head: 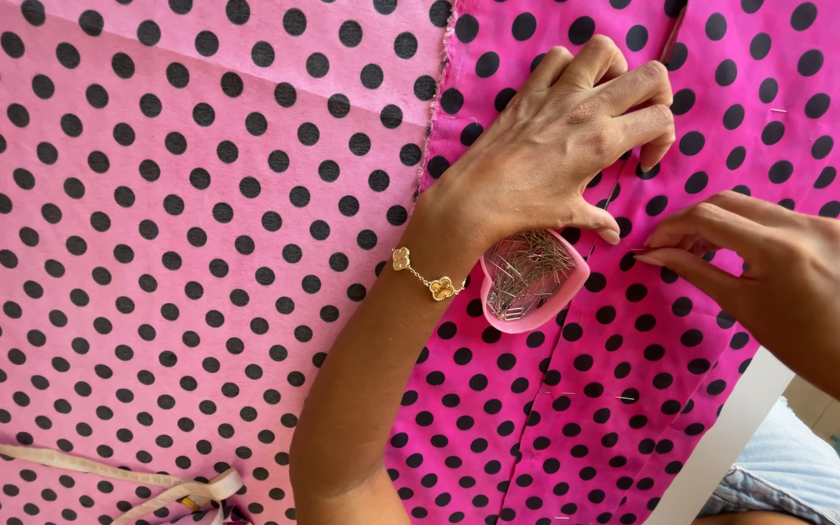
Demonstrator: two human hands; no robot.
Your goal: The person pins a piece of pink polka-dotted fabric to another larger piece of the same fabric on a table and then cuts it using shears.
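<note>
fabric [196, 194]: pink with black polka dots, paler on the left piece, hot pink on the right
pin dish [529, 282]: pink, holding silver pins
bracelet [428, 274]: gold
tape [99, 472]: cream
shorts [799, 472]: pale blue denim

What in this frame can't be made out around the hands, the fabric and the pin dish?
Head view:
- Pin between the right hand fingertips: too small to confirm.
- Pin dish: its upper edge is hidden behind the left hand.
- Fabric: cut off at every frame edge.
- Measuring tape: runs off the bottom-left.
- Table edge: mostly covered by fabric.
</note>
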